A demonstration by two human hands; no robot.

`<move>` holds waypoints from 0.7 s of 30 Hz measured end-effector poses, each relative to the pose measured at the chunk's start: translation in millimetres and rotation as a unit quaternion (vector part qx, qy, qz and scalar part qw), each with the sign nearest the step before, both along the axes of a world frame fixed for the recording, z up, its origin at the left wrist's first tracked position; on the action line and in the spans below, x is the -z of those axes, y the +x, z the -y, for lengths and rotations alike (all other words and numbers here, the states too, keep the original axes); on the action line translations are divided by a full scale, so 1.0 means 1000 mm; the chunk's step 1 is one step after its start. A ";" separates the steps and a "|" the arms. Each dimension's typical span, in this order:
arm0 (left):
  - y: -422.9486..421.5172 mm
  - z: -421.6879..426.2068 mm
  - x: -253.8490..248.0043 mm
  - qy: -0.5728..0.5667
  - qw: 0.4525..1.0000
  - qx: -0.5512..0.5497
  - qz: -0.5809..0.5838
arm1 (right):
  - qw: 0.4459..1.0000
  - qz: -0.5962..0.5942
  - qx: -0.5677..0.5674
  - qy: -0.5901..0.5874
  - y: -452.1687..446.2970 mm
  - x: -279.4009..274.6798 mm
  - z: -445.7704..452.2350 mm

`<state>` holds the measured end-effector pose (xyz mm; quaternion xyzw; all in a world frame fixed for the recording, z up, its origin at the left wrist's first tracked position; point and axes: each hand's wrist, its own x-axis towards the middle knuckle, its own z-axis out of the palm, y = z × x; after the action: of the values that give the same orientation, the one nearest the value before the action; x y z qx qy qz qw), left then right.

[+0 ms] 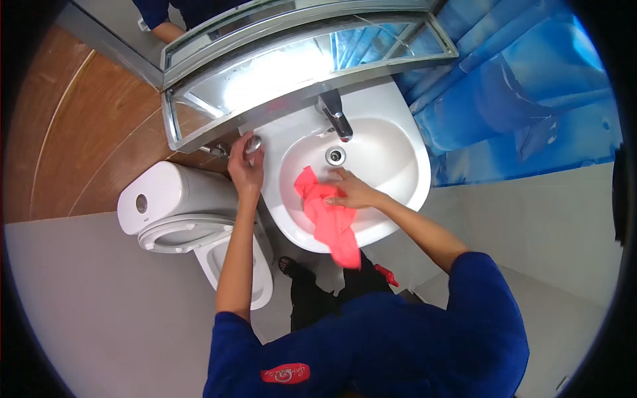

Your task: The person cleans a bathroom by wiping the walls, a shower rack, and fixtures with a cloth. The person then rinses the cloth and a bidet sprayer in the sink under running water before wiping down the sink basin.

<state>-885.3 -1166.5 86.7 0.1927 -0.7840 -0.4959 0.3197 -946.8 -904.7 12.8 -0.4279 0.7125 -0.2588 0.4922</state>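
Note:
A pink cloth lies crumpled in the white sink, its lower end hanging over the front rim. My right hand is on the upper part of this cloth, with the fabric between thumb and fingers. To the left of the basin, my left hand is raised with its fingers curled around a small shiny chrome piece, whose exact kind I cannot make out. Behind the basin stands a chrome faucet, and the round drain shows below its spout.
A mirrored cabinet juts out over the back of the sink. On the left is a white toilet with its lid raised partway. A blue shower curtain hangs at the right. Something red shows beside my leg.

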 end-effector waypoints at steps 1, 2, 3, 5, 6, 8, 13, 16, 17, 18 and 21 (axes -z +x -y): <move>-0.018 -0.001 -0.002 -0.037 0.999 0.005 0.021 | 0.998 -0.035 0.013 0.044 0.001 0.007 0.006; -0.034 -0.001 0.001 -0.054 0.998 0.013 0.027 | 0.993 -0.071 0.024 0.087 0.002 0.012 0.013; -0.049 0.000 0.007 -0.072 0.997 0.020 0.035 | 0.948 -0.298 -0.083 0.072 0.033 0.019 0.012; -0.070 0.002 0.018 -0.101 0.993 0.023 0.062 | 0.983 -0.163 -0.061 -0.059 0.062 -0.004 0.005; -0.078 0.001 0.022 -0.112 0.990 0.019 0.080 | 0.991 -0.107 -0.056 -0.058 0.063 -0.014 -0.005; -0.092 0.008 0.037 -0.139 0.983 0.054 0.111 | 0.997 0.002 -0.043 -0.058 0.054 -0.032 -0.038; -0.066 -0.040 -0.001 -0.030 0.969 0.163 0.185 | 0.983 -0.168 0.052 -0.058 -0.073 -0.028 -0.062; -0.059 -0.071 0.008 -0.032 0.957 0.187 0.221 | 0.878 -0.460 -0.130 -0.030 -0.098 -0.036 -0.012; -0.059 -0.077 0.020 -0.042 0.953 0.192 0.230 | 0.851 -0.503 -0.144 -0.041 -0.106 -0.014 -0.018; -0.055 -0.083 0.031 -0.052 0.948 0.200 0.242 | 0.825 -0.541 -0.155 -0.049 -0.107 0.011 -0.027; -0.029 -0.079 0.046 -0.108 0.950 0.183 0.228 | 0.849 -0.520 -0.093 -0.006 -0.087 0.002 -0.078</move>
<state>-914.5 -1087.9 41.1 0.1182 -0.9067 -0.4011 0.0551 -1033.4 -826.5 11.3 -0.5675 0.8192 0.0439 0.0693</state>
